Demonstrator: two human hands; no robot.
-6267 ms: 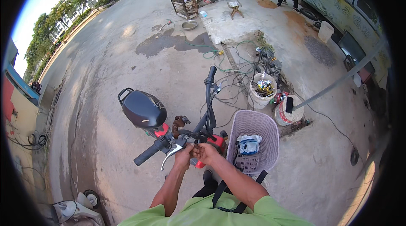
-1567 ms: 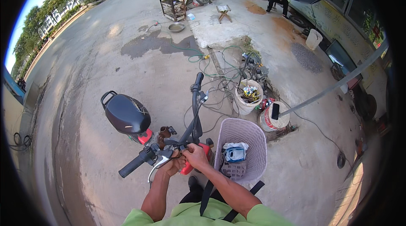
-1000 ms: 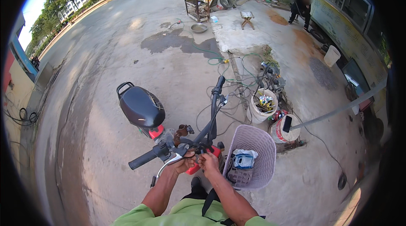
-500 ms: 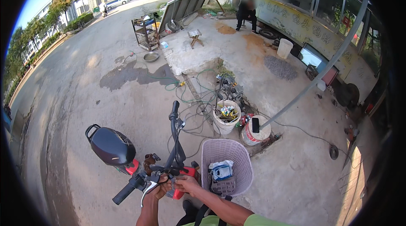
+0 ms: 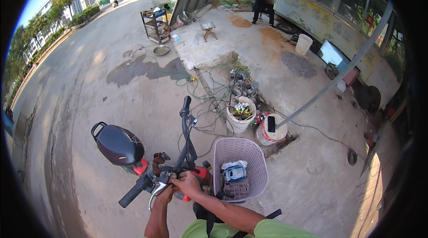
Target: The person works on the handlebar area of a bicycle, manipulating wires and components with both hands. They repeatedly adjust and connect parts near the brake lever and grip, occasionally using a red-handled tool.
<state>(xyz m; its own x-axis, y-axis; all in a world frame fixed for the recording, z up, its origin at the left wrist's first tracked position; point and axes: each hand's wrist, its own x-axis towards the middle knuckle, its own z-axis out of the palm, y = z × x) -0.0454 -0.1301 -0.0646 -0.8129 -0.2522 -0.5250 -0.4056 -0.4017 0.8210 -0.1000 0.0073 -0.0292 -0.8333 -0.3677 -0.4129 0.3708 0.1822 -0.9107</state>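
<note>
Below me stands a red and black electric scooter with a dark seat and black handlebars. My left hand is closed just beside the silver brake lever, close to the handlebar's middle. Against it, my right hand pinches at the same spot, its fingers bent together. Whatever the fingers hold is hidden by the hands and too small to name. A lilac woven basket sits at the front of the scooter, with a blue and white packet in it.
Ahead of the basket are a white bucket of tools and a lidded bucket with a black phone on top. A slanting metal pole rises there. Cables and a green hose cross the ground. A person sits farther off.
My right hand has shifted left and up, closer against my left hand and the brake lever. The handlebar has turned slightly and the whole view has tilted a little.
</note>
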